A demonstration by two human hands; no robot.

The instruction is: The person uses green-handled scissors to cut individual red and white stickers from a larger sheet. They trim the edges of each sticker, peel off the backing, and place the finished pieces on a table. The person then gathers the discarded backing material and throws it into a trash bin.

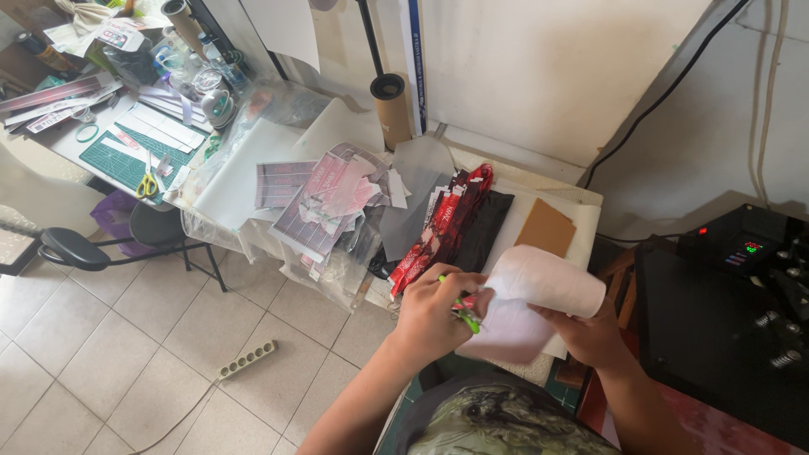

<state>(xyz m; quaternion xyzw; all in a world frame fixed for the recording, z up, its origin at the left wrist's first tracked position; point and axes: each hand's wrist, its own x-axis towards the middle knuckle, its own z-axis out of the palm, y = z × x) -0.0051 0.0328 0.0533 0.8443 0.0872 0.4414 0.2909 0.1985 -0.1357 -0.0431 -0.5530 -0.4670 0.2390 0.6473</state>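
Observation:
My left hand [431, 310] is closed around a small tool with green handles [462, 313], probably scissors, its tip against a curled pale sheet [539, 291]. My right hand [590, 335] grips that sheet from below, on its right side. The sheet is white to pale pink and rolls over at the top. Both hands are held above the near edge of a cluttered work table [581, 202]. Just beyond my left hand lie red and black printed strips [447, 223] on black cloth.
A brown card [546, 227] lies on white padding behind the sheet. A black heat press [725, 312] with a lit display stands at right. Printed sheets and plastic [316, 202], a cardboard tube [390, 105], a stool [76, 248], a cutting mat with yellow scissors [148, 184] and a floor power strip [248, 359] are at left.

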